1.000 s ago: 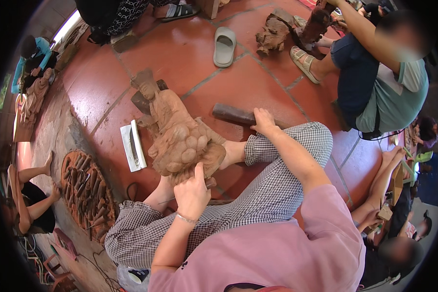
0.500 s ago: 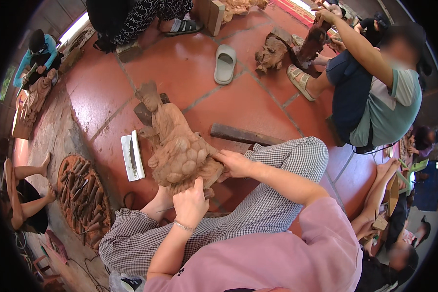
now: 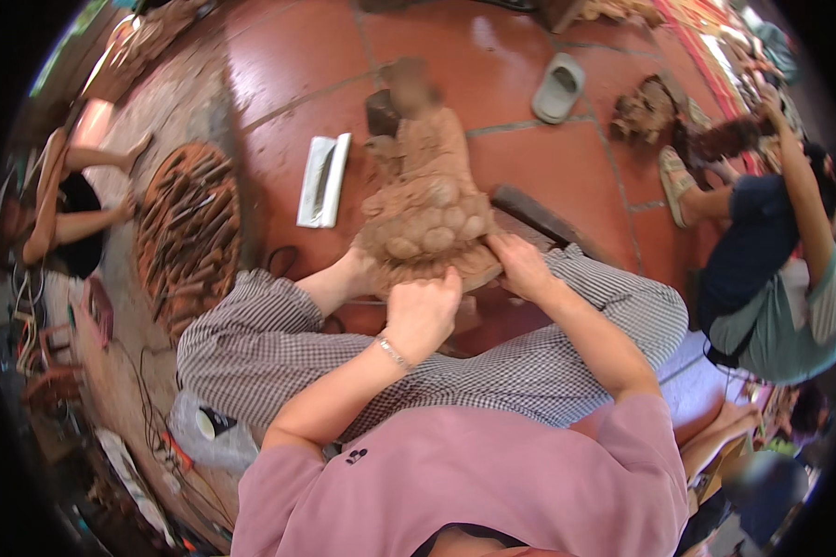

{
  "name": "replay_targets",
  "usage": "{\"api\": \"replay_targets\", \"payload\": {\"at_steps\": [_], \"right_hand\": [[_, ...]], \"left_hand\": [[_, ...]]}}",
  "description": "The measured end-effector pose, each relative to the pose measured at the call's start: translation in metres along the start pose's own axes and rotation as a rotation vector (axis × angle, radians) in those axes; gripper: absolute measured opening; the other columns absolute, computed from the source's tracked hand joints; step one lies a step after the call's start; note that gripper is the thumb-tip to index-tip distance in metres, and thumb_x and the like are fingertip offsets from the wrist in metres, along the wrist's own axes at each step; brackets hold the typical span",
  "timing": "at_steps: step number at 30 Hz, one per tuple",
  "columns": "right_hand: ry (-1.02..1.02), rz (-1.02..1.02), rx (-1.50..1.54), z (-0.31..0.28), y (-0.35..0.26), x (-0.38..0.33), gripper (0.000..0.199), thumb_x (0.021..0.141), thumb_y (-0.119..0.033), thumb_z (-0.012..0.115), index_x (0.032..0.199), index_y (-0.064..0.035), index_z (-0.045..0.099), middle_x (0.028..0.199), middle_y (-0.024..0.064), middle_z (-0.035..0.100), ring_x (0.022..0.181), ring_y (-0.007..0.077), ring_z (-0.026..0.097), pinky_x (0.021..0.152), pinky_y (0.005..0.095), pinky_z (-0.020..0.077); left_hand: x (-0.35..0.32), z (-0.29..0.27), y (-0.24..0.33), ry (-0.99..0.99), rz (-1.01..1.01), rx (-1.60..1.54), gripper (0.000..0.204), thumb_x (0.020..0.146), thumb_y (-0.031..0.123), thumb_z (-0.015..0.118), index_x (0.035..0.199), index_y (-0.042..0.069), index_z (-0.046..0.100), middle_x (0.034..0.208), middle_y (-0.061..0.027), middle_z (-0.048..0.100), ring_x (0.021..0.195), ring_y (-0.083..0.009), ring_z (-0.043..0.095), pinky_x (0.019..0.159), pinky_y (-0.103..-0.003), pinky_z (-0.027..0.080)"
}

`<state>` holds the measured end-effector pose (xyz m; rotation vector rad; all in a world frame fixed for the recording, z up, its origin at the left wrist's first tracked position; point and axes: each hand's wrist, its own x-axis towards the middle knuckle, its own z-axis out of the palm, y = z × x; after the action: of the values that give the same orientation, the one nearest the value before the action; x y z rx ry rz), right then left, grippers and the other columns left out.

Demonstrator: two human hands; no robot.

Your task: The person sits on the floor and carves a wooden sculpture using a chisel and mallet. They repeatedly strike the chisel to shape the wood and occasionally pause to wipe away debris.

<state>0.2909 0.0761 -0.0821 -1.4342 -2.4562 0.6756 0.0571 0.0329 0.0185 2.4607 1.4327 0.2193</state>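
At the left, a round tray (image 3: 235, 263) is holding many wood-handled tools (image 3: 188, 232). Next, a white packet (image 3: 307, 206) is lying on the tiles (image 3: 288, 97). In the middle, the carved wooden statue (image 3: 429, 190) is sitting in front of the person, its base toward the lap and its head pointing away. The left hand (image 3: 424, 314) is curling into a fist against the base's near edge; whether it is clamping on anything, I cannot tell. Just to its right, the right hand (image 3: 522, 265) is touching the base's side, fingers bent; I cannot tell how firmly. Beyond it, a dark bar of wood (image 3: 536, 212) is lying on the floor, and farther right a grey slipper (image 3: 558, 88).

Handling the base well is probably calling for even pressure from both sides, with fingertips staying off the thinner carving.

The statue's head is blurring, its underside is hiding, the left palm is facing out of sight, and a co-worker (image 3: 773, 223) is fading toward the dark rim.
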Motion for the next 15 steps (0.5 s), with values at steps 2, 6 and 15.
{"api": "replay_targets", "payload": {"at_steps": [2, 6, 15], "right_hand": [[-0.018, -0.025, -0.04, -0.007, -0.007, -0.001, 0.061, 0.063, -0.005, 0.082, 0.118, -0.0025, 0.056, 0.107, 0.0169, 0.067, 0.107, 0.0365, 0.063, 0.091, 0.0453, 0.0529], [-0.04, -0.039, -0.182, -0.014, -0.033, -0.001, 0.054, 0.067, -0.003, 0.076, 0.117, 0.0002, 0.057, 0.097, 0.0164, 0.066, 0.098, 0.0341, 0.064, 0.088, 0.0429, 0.0542], [-0.053, -0.069, -0.267, -0.027, -0.043, 0.0, 0.051, 0.072, -0.007, 0.074, 0.119, 0.0034, 0.057, 0.093, 0.0139, 0.065, 0.092, 0.0302, 0.066, 0.077, 0.0385, 0.0577]], "left_hand": [[-0.003, -0.005, 0.004, -0.021, -0.014, 0.048, 0.039, 0.071, 0.008, 0.068, 0.108, -0.002, 0.07, 0.067, -0.0127, 0.069, 0.061, -0.0265, 0.071, 0.054, -0.039, 0.054], [-0.011, -0.008, -0.004, -0.044, 0.0, 0.112, 0.036, 0.074, 0.008, 0.067, 0.107, -0.007, 0.07, 0.066, -0.0122, 0.07, 0.059, -0.0244, 0.071, 0.053, -0.037, 0.054], [-0.009, -0.023, 0.003, -0.149, -0.008, 0.12, 0.035, 0.083, 0.01, 0.065, 0.111, -0.012, 0.068, 0.06, -0.008, 0.069, 0.055, -0.0204, 0.071, 0.048, -0.032, 0.053]]}}
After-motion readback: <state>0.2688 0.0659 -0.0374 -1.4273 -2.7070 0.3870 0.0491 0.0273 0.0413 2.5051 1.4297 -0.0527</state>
